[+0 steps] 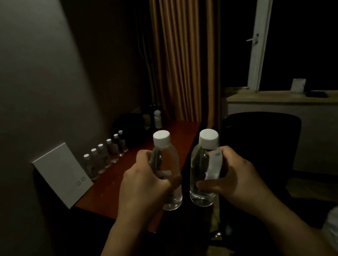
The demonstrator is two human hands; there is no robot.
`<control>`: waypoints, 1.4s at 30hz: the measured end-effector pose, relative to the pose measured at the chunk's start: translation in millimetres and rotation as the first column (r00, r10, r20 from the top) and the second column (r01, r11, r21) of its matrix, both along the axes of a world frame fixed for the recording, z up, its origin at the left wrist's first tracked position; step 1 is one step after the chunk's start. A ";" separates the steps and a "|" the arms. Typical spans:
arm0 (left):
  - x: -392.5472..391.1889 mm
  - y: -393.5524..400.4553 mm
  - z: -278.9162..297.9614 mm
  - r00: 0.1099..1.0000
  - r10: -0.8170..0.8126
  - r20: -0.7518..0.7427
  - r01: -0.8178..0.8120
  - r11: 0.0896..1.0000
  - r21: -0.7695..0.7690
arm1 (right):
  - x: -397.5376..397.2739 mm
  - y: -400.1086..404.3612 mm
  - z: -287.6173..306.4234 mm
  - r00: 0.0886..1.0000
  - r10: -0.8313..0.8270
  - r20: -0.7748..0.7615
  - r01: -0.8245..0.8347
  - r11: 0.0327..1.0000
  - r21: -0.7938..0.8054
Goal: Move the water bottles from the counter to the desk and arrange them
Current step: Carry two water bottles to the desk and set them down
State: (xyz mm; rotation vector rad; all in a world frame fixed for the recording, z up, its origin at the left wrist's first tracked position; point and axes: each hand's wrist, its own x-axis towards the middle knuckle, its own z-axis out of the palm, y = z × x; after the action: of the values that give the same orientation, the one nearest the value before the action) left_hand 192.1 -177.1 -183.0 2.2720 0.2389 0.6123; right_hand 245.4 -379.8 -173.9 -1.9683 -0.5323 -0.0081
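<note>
I hold two clear water bottles with white caps, upright in the air, side by side in front of me. My left hand (143,184) grips the left bottle (166,161) around its middle. My right hand (234,175) grips the right bottle (206,166) the same way. Both hang over the near right edge of a reddish-brown desk (111,187). Along the wall side of that desk, several more capped bottles (104,157) stand in a row running away from me.
A white card (63,176) leans against the wall at the desk's near left. A dark kettle (129,131) and a small white-capped bottle (158,118) sit at the far end. A black chair (262,140) stands right of the desk, below an orange curtain (187,48) and window.
</note>
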 end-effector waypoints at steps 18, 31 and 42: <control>202.9 163.0 -65.6 0.872 0.481 -0.094 -0.485 0.875 -0.017 | 273.4 215.1 -50.8 0.935 0.353 -0.042 -0.355 0.927 -0.120; 289.4 268.3 -115.8 0.723 0.646 -0.244 -0.680 0.729 -0.084 | 389.5 357.6 -112.4 0.861 0.478 -0.175 -0.507 0.833 -0.221; 380.3 377.5 -190.2 0.494 0.782 -0.381 -0.865 0.484 -0.130 | 483.7 518.4 -197.9 0.737 0.598 -0.316 -0.672 0.698 -0.247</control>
State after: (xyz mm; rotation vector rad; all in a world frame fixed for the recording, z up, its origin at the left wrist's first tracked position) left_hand 572.4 200.4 -373.2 1.7928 1.5650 0.6579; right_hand 729.0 138.6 -371.8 -1.9785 -1.1176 0.7858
